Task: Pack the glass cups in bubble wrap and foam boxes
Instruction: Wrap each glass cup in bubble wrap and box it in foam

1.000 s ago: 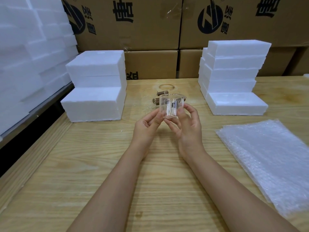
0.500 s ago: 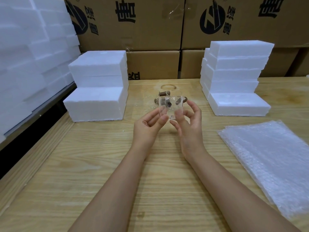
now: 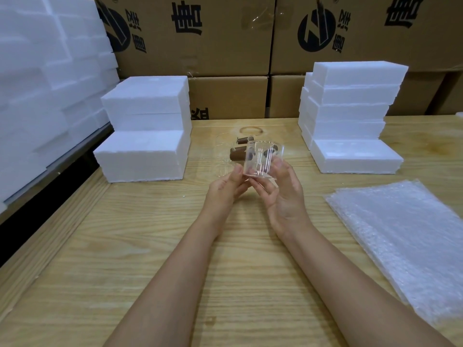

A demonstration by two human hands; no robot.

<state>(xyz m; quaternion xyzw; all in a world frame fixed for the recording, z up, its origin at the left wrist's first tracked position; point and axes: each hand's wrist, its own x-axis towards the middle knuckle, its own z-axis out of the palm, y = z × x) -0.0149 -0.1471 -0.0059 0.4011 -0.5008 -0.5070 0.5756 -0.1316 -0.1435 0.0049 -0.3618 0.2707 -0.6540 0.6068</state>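
Wooden table [image 3: 155,259], bare forearms reaching in. Bubble wrap stack [image 3: 406,241] lies flat at right. Left hand [image 3: 225,189] and right hand [image 3: 283,196] pinch clear glass cup [image 3: 263,159] between fingertips, held above table centre. Behind: more glassware with brown handles [image 3: 238,154], foam boxes [image 3: 145,136] left, foam stack [image 3: 350,116] right, cardboard cartons [image 3: 200,33] at back.

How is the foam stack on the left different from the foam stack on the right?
The left stack has few, thick blocks; the right stack has more, thinner slabs. The left stack stands beside the big foam pile at the table edge; the right stack stands behind the bubble wrap. Both are white foam, stepped with the bottom piece sticking out toward the front, and stand before the cardboard boxes.
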